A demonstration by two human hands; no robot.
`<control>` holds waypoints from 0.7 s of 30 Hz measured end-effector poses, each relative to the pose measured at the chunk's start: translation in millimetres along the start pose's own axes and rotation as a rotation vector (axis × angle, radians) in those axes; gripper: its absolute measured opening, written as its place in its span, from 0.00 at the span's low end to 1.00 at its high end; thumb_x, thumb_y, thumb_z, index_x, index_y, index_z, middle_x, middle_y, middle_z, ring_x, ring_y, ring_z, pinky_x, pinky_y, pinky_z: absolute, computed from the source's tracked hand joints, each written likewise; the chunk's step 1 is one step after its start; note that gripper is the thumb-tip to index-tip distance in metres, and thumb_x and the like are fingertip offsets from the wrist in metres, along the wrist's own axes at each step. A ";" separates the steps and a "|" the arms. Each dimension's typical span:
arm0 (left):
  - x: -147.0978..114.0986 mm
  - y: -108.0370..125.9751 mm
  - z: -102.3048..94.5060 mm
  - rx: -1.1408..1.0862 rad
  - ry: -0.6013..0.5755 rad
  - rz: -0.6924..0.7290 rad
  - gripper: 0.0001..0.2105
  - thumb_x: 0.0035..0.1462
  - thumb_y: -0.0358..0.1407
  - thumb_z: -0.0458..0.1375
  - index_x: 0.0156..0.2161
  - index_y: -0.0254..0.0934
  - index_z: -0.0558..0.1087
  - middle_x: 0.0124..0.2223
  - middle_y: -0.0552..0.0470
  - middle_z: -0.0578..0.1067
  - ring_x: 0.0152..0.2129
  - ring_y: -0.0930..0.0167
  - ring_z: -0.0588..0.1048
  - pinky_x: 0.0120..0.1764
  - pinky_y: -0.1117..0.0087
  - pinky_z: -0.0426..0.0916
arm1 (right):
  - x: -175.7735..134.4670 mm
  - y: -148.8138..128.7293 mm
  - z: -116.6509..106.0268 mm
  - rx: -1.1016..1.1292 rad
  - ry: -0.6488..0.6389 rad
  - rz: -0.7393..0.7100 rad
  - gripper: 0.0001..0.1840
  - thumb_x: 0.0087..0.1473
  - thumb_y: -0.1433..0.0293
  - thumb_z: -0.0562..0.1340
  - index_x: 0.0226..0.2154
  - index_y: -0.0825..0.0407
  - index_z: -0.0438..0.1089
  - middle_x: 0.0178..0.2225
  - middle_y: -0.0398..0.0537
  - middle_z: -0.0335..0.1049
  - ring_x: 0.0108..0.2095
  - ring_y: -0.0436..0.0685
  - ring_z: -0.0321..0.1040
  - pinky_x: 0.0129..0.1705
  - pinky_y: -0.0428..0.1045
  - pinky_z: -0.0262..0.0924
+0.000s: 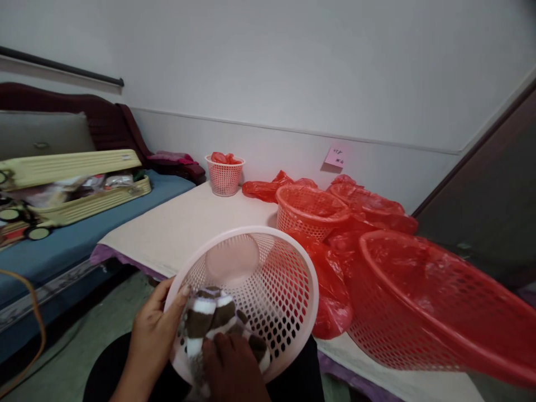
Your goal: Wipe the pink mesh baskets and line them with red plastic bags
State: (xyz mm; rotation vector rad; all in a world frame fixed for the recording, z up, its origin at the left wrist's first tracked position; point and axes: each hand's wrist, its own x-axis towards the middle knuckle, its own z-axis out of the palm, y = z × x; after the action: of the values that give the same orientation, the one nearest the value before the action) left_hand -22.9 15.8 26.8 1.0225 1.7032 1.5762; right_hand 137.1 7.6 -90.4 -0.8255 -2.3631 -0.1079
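Note:
A pale pink perforated plastic basket (288, 273) is tilted towards me over my lap. My left hand (156, 321) is closed on its left rim, thumb over the edge. Inside it lie brown and white striped socks (211, 312), bunched along the near left side. My right hand (232, 357) reaches into the basket with its fingers curled on the socks; the fingertips are partly hidden.
Several baskets lined with red plastic bags stand right, including a large one (410, 312) and a smaller one (312, 209). A small basket (225, 178) stands near the wall, below left of a pink note (334, 157). An open yellow suitcase (84, 201) lies on the blue bed (163, 190).

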 end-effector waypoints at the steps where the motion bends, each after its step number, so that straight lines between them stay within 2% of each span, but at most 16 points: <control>1: -3.7 0.0 1.4 -0.032 0.022 -0.023 0.27 0.46 0.58 0.64 0.45 0.41 0.76 0.40 0.54 0.80 0.36 0.68 0.77 0.38 0.74 0.70 | 5.8 -1.2 -6.3 0.050 -0.005 0.010 0.28 0.51 0.64 0.62 0.54 0.57 0.63 0.36 0.60 0.73 0.32 0.67 0.69 0.30 0.60 0.67; 4: -20.6 -5.1 3.5 -0.066 0.083 -0.065 0.29 0.46 0.59 0.63 0.47 0.41 0.75 0.42 0.54 0.80 0.35 0.69 0.76 0.36 0.75 0.70 | 25.6 -9.7 -26.7 0.268 -0.018 0.142 0.36 0.45 0.65 0.66 0.57 0.54 0.60 0.46 0.60 0.71 0.42 0.68 0.69 0.43 0.62 0.68; 7: -35.7 -14.2 1.5 -0.003 0.183 -0.098 0.28 0.48 0.60 0.61 0.46 0.42 0.76 0.41 0.54 0.79 0.38 0.68 0.76 0.39 0.73 0.70 | 39.2 -18.4 -34.8 0.504 -0.011 0.266 0.39 0.47 0.66 0.66 0.61 0.49 0.56 0.55 0.55 0.65 0.54 0.63 0.64 0.56 0.58 0.62; 10: -40.2 -20.5 -3.0 0.034 0.241 -0.038 0.25 0.49 0.59 0.61 0.43 0.42 0.77 0.43 0.55 0.78 0.42 0.67 0.75 0.45 0.72 0.68 | 44.9 -18.5 -28.0 0.627 -0.086 0.269 0.35 0.50 0.71 0.64 0.60 0.48 0.58 0.56 0.51 0.65 0.55 0.59 0.63 0.58 0.53 0.60; 12: -38.9 -22.2 -5.3 0.041 0.225 0.022 0.23 0.50 0.58 0.61 0.42 0.42 0.78 0.43 0.56 0.77 0.42 0.68 0.74 0.47 0.72 0.66 | 48.3 -12.3 -20.3 0.544 -0.167 0.293 0.27 0.50 0.76 0.61 0.54 0.49 0.66 0.51 0.51 0.68 0.51 0.58 0.65 0.54 0.52 0.63; 15: -36.9 -24.3 -6.4 0.072 0.229 0.078 0.21 0.52 0.56 0.60 0.41 0.41 0.78 0.41 0.56 0.77 0.39 0.69 0.74 0.46 0.72 0.66 | 56.2 7.1 -8.1 0.278 -0.320 0.320 0.18 0.52 0.77 0.59 0.46 0.50 0.71 0.44 0.52 0.71 0.44 0.62 0.67 0.47 0.56 0.65; 18: -38.5 -28.1 -6.0 0.163 0.160 0.230 0.16 0.57 0.51 0.58 0.41 0.42 0.79 0.38 0.56 0.76 0.35 0.71 0.74 0.40 0.74 0.68 | 65.5 38.6 6.0 0.083 -0.465 0.406 0.16 0.57 0.76 0.57 0.46 0.53 0.73 0.44 0.58 0.72 0.45 0.67 0.69 0.46 0.59 0.64; 21: -42.2 -32.4 -5.8 0.250 0.060 0.414 0.11 0.60 0.44 0.57 0.42 0.45 0.79 0.34 0.57 0.75 0.32 0.73 0.75 0.35 0.77 0.68 | 73.5 70.7 19.9 0.064 -0.486 0.496 0.17 0.57 0.76 0.57 0.48 0.57 0.73 0.47 0.63 0.72 0.47 0.70 0.69 0.48 0.60 0.63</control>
State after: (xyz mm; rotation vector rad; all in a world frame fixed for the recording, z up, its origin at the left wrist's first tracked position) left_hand -10.0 -23.0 -7.7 1.5491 1.8481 1.6807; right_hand 123.2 108.9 -71.9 -1.5126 -2.4870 0.4147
